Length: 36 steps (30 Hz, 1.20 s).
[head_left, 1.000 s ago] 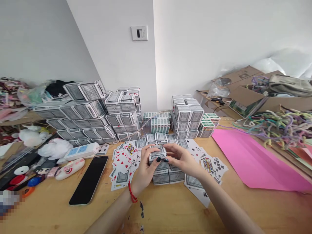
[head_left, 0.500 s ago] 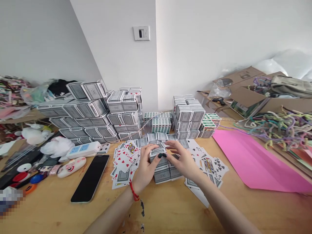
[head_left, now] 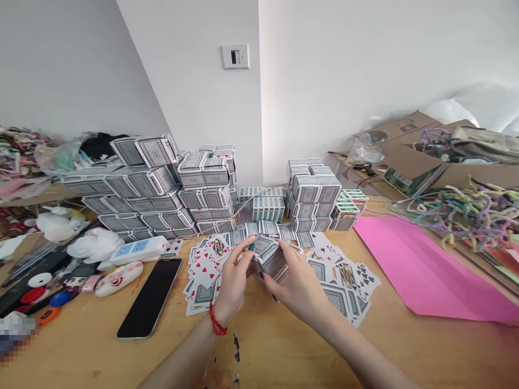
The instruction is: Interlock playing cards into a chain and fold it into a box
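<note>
Between both hands is a block made of playing cards (head_left: 272, 258), tilted, its patterned card backs facing up and toward me. My left hand (head_left: 237, 273) grips its left side, thumb on the near upper edge. My right hand (head_left: 295, 275) wraps its right side, with the thumb at the lower front. Loose playing cards (head_left: 206, 268) lie face up beside my left hand, mostly hearts. More loose cards (head_left: 348, 275), some face up and some face down, spread to the right, partly behind my right forearm. The block's underside is hidden.
Stacked card blocks (head_left: 146, 186) rise at the back left, with another stack (head_left: 316, 194) at the back right. Green-and-white card boxes (head_left: 267, 208) stand between them. A phone (head_left: 150, 298), a power strip (head_left: 140, 247), pink paper (head_left: 421, 270) and fuzzy pipe cleaners (head_left: 466, 210) lie around.
The card block has been lifted and turned from its squared position on the table. My right hand has moved down around its side, and the left grips lower.
</note>
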{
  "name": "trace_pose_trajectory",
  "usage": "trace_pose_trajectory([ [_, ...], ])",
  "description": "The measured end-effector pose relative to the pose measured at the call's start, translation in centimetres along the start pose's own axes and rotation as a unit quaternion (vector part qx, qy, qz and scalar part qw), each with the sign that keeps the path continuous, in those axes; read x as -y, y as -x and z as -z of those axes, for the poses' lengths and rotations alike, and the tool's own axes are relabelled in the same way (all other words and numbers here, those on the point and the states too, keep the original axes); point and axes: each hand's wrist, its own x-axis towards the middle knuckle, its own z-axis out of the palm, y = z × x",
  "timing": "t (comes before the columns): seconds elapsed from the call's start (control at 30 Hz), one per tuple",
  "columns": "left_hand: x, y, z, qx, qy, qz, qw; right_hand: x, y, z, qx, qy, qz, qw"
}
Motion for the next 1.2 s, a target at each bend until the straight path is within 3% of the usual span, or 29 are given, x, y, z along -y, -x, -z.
trace_pose_trajectory([
  [0.1,-0.7,-0.4,0.3,0.031,0.088,0.099,0.991,-0.4,-0.5,1.0,0.057,-0.046,0.011,0.997],
  [0.2,-1.6,-1.0,1.1,0.08,0.119,0.145,0.979,-0.5,-0.8,1.9,0.106,-0.064,0.041,0.991],
  [0.43,-2.9,-1.4,2.5,0.123,0.153,0.239,0.951,-0.2,-0.5,1.6,0.128,-0.102,0.067,0.984],
  [0.67,-3.2,-1.2,2.4,0.137,0.113,0.254,0.951,0.3,-0.5,1.5,0.138,-0.158,0.004,0.978],
  [1.2,-3.6,-1.5,2.6,0.184,0.112,0.265,0.94,0.2,-0.7,2.0,0.151,-0.225,0.004,0.963],
])
